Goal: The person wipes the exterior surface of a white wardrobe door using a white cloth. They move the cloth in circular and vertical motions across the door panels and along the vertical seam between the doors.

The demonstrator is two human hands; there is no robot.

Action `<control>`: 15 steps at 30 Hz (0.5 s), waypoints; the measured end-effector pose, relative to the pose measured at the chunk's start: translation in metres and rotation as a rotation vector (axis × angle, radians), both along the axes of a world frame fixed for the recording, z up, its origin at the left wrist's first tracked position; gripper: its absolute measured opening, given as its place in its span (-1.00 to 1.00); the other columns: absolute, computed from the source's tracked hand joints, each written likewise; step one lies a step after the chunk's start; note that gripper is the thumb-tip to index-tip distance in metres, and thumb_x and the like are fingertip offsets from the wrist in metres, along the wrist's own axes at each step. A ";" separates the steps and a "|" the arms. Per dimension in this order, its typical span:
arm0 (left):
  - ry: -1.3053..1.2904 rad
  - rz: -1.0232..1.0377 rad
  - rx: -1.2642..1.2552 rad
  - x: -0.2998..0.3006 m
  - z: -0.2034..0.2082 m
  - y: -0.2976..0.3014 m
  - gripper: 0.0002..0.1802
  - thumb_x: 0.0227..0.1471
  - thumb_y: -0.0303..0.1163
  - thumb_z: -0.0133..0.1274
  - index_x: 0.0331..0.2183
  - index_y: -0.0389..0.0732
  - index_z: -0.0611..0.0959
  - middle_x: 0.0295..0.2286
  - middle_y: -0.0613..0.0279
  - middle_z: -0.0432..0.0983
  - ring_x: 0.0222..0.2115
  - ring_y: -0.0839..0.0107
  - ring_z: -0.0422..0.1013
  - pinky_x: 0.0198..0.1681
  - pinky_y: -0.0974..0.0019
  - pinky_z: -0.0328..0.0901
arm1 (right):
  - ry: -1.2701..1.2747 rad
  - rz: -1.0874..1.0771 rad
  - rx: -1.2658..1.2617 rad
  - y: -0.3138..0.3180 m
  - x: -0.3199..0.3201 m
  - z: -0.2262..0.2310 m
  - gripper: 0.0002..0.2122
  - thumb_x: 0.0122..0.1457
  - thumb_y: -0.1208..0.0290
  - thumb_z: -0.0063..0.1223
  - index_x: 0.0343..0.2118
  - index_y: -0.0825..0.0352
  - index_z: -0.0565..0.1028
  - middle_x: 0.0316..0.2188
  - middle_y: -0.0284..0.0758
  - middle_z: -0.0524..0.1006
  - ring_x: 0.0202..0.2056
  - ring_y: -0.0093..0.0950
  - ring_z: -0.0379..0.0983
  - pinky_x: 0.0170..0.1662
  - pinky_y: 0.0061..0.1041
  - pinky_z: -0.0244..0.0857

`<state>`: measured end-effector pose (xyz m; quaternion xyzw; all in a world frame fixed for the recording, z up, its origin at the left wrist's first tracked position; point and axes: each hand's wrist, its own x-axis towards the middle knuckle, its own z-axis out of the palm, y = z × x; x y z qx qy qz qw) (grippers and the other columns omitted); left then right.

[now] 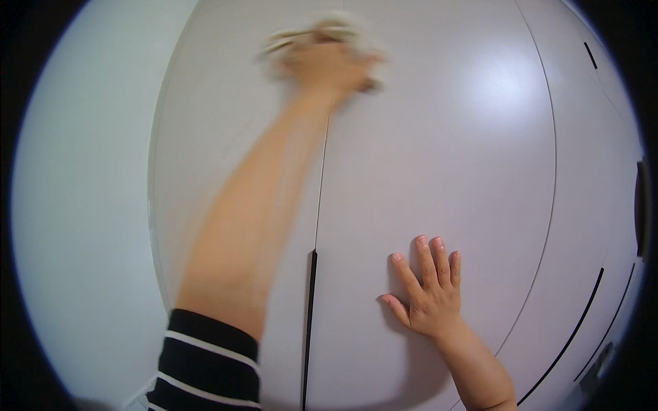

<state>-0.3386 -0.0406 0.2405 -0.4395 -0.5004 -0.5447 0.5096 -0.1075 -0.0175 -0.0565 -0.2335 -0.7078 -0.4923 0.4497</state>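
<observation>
High on the light grey cabinet doors [432, 164], my left hand [325, 65] presses a pale, bunched-up cloth [348, 31] against the surface, across the seam between two doors. Hand and cloth are smeared by motion, but the fingers appear closed over the fabric. Lower down, my right hand [433, 301] lies flat on the right-hand door with its fingers spread and nothing in it. My left forearm, in a black sleeve with white stripes, crosses in front of the left-hand door.
A long black handle strip [310, 329] runs down the seam between the doors. To the left stands a pale wall [82, 192]. More cabinet panels with dark handle strips [565, 349] curve away on the right. A bright light reflection shows on the upper right-hand door.
</observation>
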 end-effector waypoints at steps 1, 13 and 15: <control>0.173 -0.047 0.012 0.043 -0.006 0.007 -0.16 -0.13 0.43 -0.03 -0.36 -0.26 0.74 -0.09 -0.06 0.50 0.03 -0.05 0.30 -0.02 -0.16 0.21 | 0.002 0.010 0.000 0.002 -0.004 -0.001 -0.43 0.20 -0.15 -0.14 0.19 0.06 0.37 0.28 -0.08 0.19 0.35 -0.08 -0.07 0.36 -0.01 -0.49; -0.168 -0.094 0.044 -0.146 0.041 -0.004 -0.17 -0.20 0.25 0.17 -0.06 -0.23 0.61 -0.05 -0.05 0.49 0.03 0.02 0.37 0.04 0.02 0.27 | 0.000 0.079 -0.022 0.008 0.001 -0.003 -0.43 0.20 -0.12 -0.13 0.21 0.07 0.35 0.28 -0.08 0.18 0.36 -0.10 -0.10 0.36 -0.01 -0.53; -0.607 0.069 0.133 -0.221 0.019 -0.031 0.04 -0.07 0.43 -0.09 0.19 -0.21 0.36 0.18 -0.26 0.17 0.21 -0.10 0.11 0.25 -0.07 0.01 | 0.001 0.117 -0.020 0.009 -0.004 -0.004 -0.42 0.19 -0.12 -0.13 0.20 0.09 0.35 0.28 -0.06 0.17 0.35 -0.07 -0.10 0.35 0.02 -0.52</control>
